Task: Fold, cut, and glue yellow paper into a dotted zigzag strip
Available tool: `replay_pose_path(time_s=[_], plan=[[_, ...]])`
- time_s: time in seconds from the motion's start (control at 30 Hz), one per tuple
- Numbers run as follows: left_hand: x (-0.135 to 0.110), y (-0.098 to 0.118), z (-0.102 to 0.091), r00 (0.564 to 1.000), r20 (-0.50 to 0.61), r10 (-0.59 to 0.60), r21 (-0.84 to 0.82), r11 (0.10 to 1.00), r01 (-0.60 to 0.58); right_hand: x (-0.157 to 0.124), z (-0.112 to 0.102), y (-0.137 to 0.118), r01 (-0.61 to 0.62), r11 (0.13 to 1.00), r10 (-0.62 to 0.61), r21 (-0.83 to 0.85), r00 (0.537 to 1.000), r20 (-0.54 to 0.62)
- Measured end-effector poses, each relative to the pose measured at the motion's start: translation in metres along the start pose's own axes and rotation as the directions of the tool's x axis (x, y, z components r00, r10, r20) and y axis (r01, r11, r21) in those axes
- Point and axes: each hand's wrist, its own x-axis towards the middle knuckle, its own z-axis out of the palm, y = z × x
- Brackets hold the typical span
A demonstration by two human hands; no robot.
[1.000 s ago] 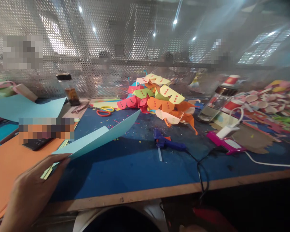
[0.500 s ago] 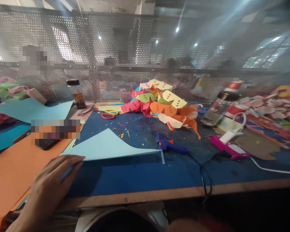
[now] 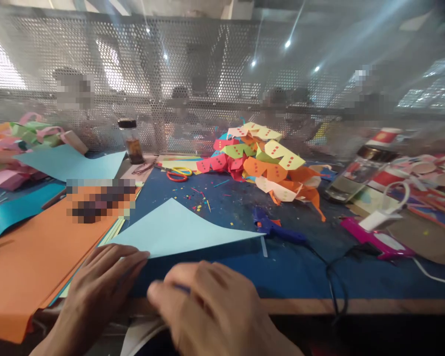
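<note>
A light blue sheet of paper [image 3: 178, 227] lies on the blue tabletop, bent to a peak at the back and tapering to a point at the right. My left hand [image 3: 107, 269] is closed on its near left edge, fingertips along the border. Close to the table's front edge, my right hand [image 3: 211, 301] is raised with bent fingers and the thumb apart. It is somewhat blurred, and nothing shows in it. A blue glue gun [image 3: 278, 228] lies beside the sheet's right tip, with a thin pale strip [image 3: 264, 247] near it.
Folded colored paper pieces [image 3: 259, 163] are heaped at the back, with scissors [image 3: 178, 174] to their left. Orange paper [image 3: 59, 252] covers the left side. Bottles [image 3: 135, 148] stand behind. A pink power strip [image 3: 378, 240] and cords lie right, before a perforated metal screen [image 3: 193, 64].
My right hand has come up into view from below, near the paper's front edge. My left hand still holds the sheet. The whole view has shifted slightly.
</note>
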Motion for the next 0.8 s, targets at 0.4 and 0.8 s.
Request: replay_pose_path(time_s=[0.4, 0.8], plan=[[-0.012, 0.013, 0.0, 0.997, -0.03, 0.07, -0.036, 0.997, -0.071, 0.01, 0.011, 0.04, -0.13, 0.978, 0.131, -0.161, 0.991, -0.003], [-0.025, 0.015, 0.004, 0.99, 0.031, 0.139, 0.013, 0.99, -0.14, 0.012, 0.015, 0.033, -0.073, 0.994, 0.08, -0.083, 0.992, 0.093]])
